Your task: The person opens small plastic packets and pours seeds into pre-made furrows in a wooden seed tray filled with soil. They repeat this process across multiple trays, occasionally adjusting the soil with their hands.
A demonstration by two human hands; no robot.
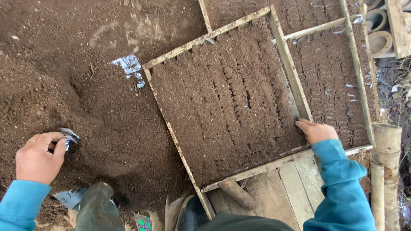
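Dark brown soil [85,98] ridged in rows inside a pale wooden frame [205,38]; teal sleeves [342,179]; silvery plastic scrap [68,136].

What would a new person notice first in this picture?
First, the square wooden frame in the middle, packed with rows of small soil-filled bags. The right hand rests on its right edge, where a second filled frame adjoins. At lower left, the left hand pinches a crumpled clear plastic bag over the loose soil heap.
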